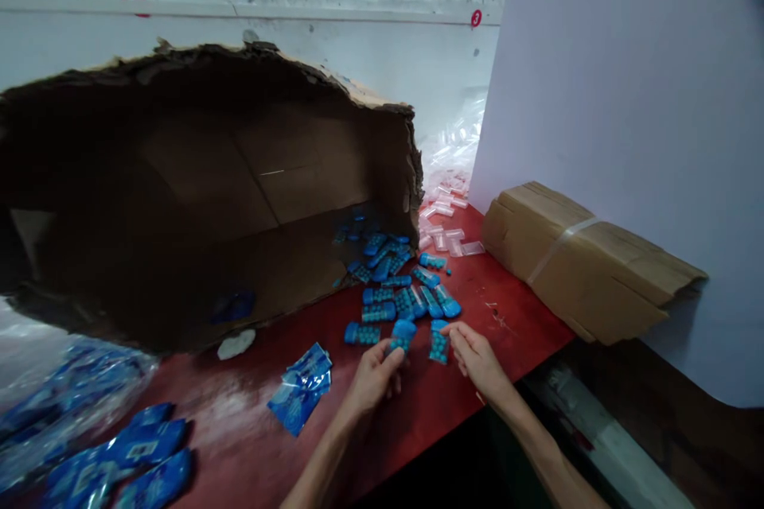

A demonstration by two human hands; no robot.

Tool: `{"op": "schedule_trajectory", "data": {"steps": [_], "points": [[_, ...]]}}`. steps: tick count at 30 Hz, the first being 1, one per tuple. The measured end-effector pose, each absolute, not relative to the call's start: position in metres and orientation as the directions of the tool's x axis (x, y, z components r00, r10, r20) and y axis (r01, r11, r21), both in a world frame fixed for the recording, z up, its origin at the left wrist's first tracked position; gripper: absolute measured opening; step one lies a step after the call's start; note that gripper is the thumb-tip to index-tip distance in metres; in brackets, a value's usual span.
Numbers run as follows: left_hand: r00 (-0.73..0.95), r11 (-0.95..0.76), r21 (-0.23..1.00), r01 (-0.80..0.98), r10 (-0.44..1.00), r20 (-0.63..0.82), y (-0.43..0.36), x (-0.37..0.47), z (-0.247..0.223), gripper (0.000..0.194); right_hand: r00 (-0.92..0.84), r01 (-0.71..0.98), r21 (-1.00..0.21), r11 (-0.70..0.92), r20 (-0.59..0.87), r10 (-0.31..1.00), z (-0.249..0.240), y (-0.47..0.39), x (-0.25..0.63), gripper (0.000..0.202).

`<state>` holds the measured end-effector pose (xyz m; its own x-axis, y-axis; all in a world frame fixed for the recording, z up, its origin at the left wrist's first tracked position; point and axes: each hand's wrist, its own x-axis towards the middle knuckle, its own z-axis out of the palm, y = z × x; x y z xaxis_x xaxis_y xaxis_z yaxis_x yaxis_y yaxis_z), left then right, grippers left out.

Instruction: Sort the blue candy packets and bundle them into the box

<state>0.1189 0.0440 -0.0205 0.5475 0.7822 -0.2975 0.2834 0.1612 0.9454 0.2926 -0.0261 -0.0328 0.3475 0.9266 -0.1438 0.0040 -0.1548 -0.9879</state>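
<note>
The left hand (377, 372) clamps a tube (402, 336) over the red counter (411, 398); the right hand (477, 358) meets another tube (438, 345) beside it, grip unclear. Light fingertip pressure suits clear plastic.

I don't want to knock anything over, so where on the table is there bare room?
The red tabletop has two bare patches: between the blue-capped tubes and the folded cardboard, and between the small blue packets and the blue pouches at lower left. It is crowded just beyond the left hand and right hand, back to the carton.
</note>
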Motion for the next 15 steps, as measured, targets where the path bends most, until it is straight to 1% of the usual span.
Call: {"op": "schedule_trajectory", "data": {"steps": [1,2,3,5,7,8,10,13,15], "points": [[0.587,0.309,0.931,0.193,0.724,-0.362,0.042,0.115,-0.017,0.026,0.331,-0.027,-0.991,-0.128,-0.130,0.935,-0.029,-0.022,0.288,0.032],[0.625,0.420,0.900,0.114,0.674,-0.393,0.039,0.110,-0.013,0.027,0.299,-0.071,-0.991,-0.113,-0.129,0.945,-0.025,-0.018,0.283,0.032],[0.655,0.494,0.868,0.049,0.640,-0.401,0.036,0.107,-0.009,0.028,0.253,-0.118,-0.987,-0.113,-0.139,0.957,-0.021,-0.014,0.278,0.031],[0.682,0.572,0.820,-0.028,0.610,-0.403,0.030,0.100,-0.003,0.027,0.135,-0.186,-0.970,-0.156,-0.182,0.974,-0.013,-0.006,0.268,0.027],[0.679,0.600,0.799,-0.047,0.605,-0.415,0.025,0.094,0.000,0.026,0.054,-0.191,-0.956,-0.223,-0.237,0.970,-0.008,-0.001,0.259,0.025],[0.667,0.602,0.797,-0.044,0.612,-0.425,0.023,0.091,0.001,0.026,0.043,-0.157,-0.957,-0.243,-0.253,0.967,-0.006,0.001,0.255,0.025],[0.632,0.589,0.807,-0.032,0.638,-0.441,0.019,0.087,-0.001,0.029,0.046,-0.025,-0.972,-0.235,-0.236,0.971,-0.004,0.002,0.248,0.026],[0.593,0.543,0.840,-0.023,0.684,-0.426,0.015,0.083,-0.004,0.031,0.010,0.222,-0.968,-0.118,-0.119,0.993,0.001,-0.001,0.240,0.035],[0.566,0.510,0.860,-0.021,0.715,-0.410,0.012,0.082,-0.005,0.030,-0.038,0.335,-0.941,-0.051,-0.068,0.997,0.007,-0.004,0.235,0.036]]}}
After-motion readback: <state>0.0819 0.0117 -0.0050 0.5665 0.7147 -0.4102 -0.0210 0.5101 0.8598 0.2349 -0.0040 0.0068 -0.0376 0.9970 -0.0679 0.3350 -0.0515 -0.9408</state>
